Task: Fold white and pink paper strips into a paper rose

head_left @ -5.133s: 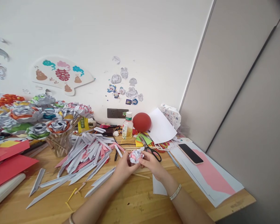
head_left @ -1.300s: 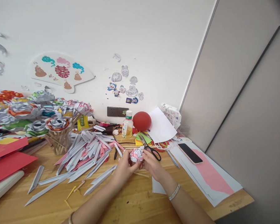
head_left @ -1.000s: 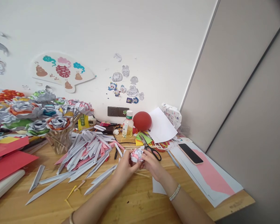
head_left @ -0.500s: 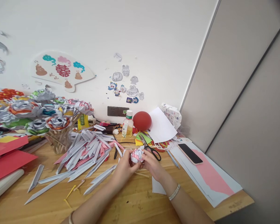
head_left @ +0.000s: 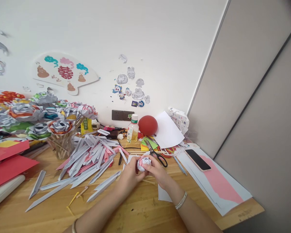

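Note:
A small rolled paper flower [head_left: 143, 162] of white and pink strips sits between both my hands above the wooden table [head_left: 126, 213]. My left hand [head_left: 129, 174] grips it from the left, fingers curled round it. My right hand [head_left: 157, 171] pinches it from the right and over the top. A loose white strip end sticks out to the flower's left. Black scissors [head_left: 156, 154] lie just behind my right hand. A heap of folded white and pink paper strips [head_left: 89, 157] lies to the left of my hands.
A vase of finished paper flowers [head_left: 38, 118] stands at the left, with red paper sheets [head_left: 7, 161] in front. A small bottle [head_left: 133, 129], a red ball [head_left: 147, 125], white paper [head_left: 168, 131] and a phone [head_left: 197, 159] lie behind and right. Wall close behind.
The flower has turned a little in my fingers and sunk slightly lower. My right fingers now reach over its top. A white strip end now shows at its left.

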The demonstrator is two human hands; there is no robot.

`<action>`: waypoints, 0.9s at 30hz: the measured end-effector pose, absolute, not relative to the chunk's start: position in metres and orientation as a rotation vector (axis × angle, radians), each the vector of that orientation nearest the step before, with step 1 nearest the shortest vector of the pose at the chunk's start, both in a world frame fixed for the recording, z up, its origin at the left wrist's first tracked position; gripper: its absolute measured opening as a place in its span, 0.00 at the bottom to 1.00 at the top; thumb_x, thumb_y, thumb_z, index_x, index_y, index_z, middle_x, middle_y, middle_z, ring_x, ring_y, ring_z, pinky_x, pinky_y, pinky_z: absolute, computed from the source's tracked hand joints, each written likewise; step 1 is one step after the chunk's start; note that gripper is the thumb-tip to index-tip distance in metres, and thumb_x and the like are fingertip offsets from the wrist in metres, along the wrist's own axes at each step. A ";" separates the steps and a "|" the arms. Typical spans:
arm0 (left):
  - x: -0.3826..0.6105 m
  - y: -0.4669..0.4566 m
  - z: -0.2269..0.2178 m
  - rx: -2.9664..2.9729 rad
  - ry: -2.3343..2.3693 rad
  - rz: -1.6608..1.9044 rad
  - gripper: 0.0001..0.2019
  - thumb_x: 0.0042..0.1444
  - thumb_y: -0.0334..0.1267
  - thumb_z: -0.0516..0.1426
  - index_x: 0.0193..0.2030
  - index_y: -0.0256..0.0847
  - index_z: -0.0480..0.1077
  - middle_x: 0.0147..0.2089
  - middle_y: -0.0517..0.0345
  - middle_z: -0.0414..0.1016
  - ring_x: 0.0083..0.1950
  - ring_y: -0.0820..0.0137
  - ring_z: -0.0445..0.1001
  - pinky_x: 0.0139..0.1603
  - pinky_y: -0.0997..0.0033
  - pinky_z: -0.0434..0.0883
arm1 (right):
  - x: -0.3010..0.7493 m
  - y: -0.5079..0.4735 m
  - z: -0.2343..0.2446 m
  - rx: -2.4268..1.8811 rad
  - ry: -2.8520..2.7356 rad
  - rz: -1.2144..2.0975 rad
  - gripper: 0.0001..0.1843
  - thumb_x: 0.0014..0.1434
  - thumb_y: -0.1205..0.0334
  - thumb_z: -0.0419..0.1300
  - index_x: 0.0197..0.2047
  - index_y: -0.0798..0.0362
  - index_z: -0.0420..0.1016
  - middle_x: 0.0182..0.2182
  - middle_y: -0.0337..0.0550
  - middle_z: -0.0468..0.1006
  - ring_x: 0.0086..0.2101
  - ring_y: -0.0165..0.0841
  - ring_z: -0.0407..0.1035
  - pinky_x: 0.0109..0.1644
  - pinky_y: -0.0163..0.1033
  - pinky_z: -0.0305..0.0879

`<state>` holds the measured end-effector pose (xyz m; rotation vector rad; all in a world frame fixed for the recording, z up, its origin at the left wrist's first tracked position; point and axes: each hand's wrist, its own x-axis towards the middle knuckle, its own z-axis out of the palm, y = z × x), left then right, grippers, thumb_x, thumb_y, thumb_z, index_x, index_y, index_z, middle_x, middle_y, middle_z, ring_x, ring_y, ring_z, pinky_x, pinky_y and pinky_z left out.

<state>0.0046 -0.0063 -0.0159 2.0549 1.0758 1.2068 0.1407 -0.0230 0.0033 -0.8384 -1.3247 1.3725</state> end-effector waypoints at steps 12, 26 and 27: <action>0.003 -0.004 -0.021 2.108 1.091 1.179 0.16 0.47 0.37 0.54 0.45 0.40 0.59 0.35 0.57 0.69 0.30 0.72 0.66 0.32 0.71 0.66 | 0.143 -0.022 -0.001 -0.814 -1.392 1.306 0.15 0.53 0.54 0.57 0.44 0.49 0.67 0.40 0.42 0.69 0.40 0.33 0.64 0.41 0.37 0.63; 0.002 -0.009 -0.016 2.115 1.111 1.156 0.17 0.49 0.37 0.53 0.47 0.41 0.57 0.39 0.55 0.68 0.38 0.67 0.68 0.39 0.66 0.66 | 0.143 -0.025 0.004 -0.835 -1.385 1.272 0.15 0.54 0.53 0.54 0.44 0.50 0.67 0.41 0.42 0.69 0.40 0.34 0.64 0.40 0.37 0.63; 0.001 -0.009 -0.017 2.115 1.116 1.150 0.17 0.49 0.38 0.53 0.47 0.41 0.57 0.39 0.54 0.69 0.38 0.67 0.69 0.39 0.65 0.66 | 0.143 -0.024 0.004 -0.853 -1.402 1.248 0.15 0.54 0.53 0.55 0.44 0.50 0.67 0.41 0.42 0.68 0.40 0.34 0.64 0.40 0.36 0.63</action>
